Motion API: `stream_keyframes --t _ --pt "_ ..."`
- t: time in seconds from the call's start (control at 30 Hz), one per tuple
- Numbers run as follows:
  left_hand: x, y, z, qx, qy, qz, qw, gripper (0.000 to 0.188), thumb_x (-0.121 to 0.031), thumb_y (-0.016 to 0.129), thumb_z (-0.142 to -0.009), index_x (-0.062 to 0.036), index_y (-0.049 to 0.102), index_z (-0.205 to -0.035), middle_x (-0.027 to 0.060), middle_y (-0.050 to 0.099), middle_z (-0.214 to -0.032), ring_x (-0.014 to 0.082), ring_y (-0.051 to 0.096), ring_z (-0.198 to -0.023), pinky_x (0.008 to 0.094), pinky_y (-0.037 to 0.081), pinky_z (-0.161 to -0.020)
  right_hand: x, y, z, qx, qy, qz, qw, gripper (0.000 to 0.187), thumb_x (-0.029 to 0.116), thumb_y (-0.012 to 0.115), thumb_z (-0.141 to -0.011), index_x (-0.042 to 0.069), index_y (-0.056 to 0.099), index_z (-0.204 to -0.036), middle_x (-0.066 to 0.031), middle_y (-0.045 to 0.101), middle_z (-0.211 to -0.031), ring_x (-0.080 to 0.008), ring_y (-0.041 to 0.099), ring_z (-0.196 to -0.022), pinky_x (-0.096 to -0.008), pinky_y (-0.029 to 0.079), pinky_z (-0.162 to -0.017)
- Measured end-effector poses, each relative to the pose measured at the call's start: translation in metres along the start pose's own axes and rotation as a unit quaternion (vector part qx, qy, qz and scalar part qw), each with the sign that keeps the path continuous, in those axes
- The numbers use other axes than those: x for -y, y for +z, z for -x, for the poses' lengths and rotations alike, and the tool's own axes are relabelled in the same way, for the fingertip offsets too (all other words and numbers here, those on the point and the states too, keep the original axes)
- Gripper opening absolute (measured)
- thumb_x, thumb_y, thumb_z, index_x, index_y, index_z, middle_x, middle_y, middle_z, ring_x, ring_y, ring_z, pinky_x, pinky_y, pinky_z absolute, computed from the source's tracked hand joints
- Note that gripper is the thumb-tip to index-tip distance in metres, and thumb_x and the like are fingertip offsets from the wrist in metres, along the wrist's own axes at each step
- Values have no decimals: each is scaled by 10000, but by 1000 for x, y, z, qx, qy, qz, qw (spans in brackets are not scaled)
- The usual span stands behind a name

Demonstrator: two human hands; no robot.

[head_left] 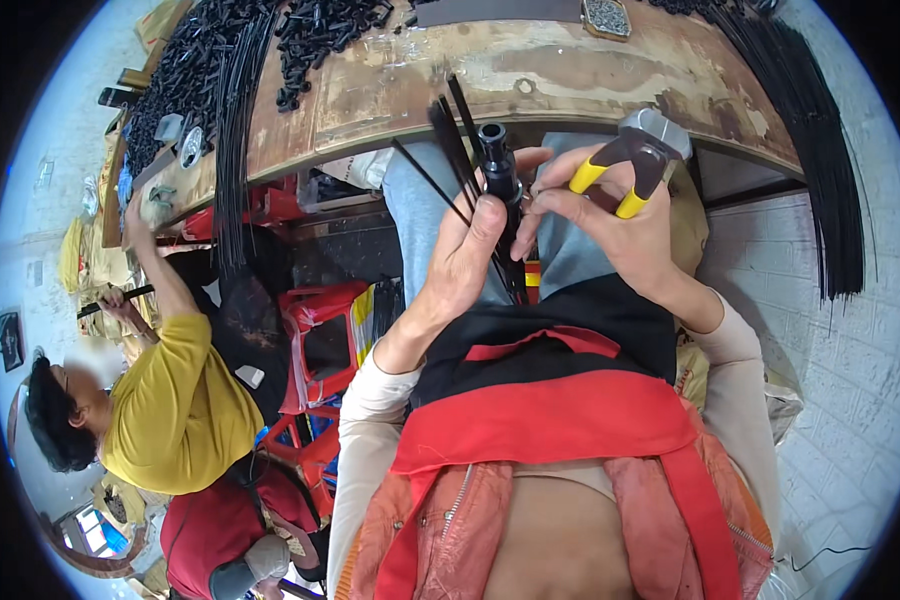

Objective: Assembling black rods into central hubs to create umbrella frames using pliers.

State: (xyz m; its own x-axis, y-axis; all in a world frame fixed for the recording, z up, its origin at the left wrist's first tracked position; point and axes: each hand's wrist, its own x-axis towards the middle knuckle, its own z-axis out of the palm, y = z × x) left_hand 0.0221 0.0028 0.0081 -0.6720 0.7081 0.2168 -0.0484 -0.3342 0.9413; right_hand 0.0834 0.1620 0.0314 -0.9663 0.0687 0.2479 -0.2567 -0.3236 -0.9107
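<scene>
Above my lap, my left hand (460, 255) is closed round a black tubular fitting (498, 168) with a round open end pointing up. Several thin black rods (452, 150) stick out of the same hand beside the fitting, and their lower ends show below it. My right hand (625, 235) grips pincers (648, 150) with dark jaws and yellow handles, their head tilted up and away. The right thumb and fingertips meet close to the side of the fitting. Whatever small thing they may pinch there is too small to make out.
A worn wooden table (400, 90) runs across the far side, with piled black fittings (195, 75) at left. Long black rods (810, 130) hang over its right edge. A small tray (607, 17) holds metal bits. Another person (180, 400) works at left beside red stools (320, 330).
</scene>
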Motion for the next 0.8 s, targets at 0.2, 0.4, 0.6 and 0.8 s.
stream_keyframes --t 0.2,0.4,0.6,0.8 --pt "3 1 1 -10 -6 -8 1000 668 -530 387 -976 44 437 -1315 2 507 -738 80 447 -657 232 372 -636 2 -2 4 23 -19 26 999 94 -27 570 -899 -67 552 -982 -218 612 -1049 -200 654 -722 -328 572 -644" --pt "0 7 -1 -4 -6 -5 1000 679 -534 384 -974 67 425 -1288 18 490 -727 92 455 -629 240 385 -590 0 -1 5 6 -13 -8 1000 104 8 572 -914 -49 567 -1000 -164 631 -997 -165 631 -741 -294 540 -665" --pt "5 4 -3 -29 -9 -4 1000 596 -478 358 -1002 38 449 -1287 7 490 -722 78 433 -621 228 371 -591 -5 -15 1 -28 41 101 994 121 91 602 -921 15 586 -1013 -57 622 -918 -101 549 -768 -232 449 -700" --pt "3 4 -5 -29 -15 -13 999 717 -551 377 -965 89 415 -1285 28 479 -712 109 466 -609 250 393 -554 -11 -17 6 -37 43 52 997 139 84 621 -905 -1 574 -1004 -66 617 -888 -105 575 -766 -249 475 -708"
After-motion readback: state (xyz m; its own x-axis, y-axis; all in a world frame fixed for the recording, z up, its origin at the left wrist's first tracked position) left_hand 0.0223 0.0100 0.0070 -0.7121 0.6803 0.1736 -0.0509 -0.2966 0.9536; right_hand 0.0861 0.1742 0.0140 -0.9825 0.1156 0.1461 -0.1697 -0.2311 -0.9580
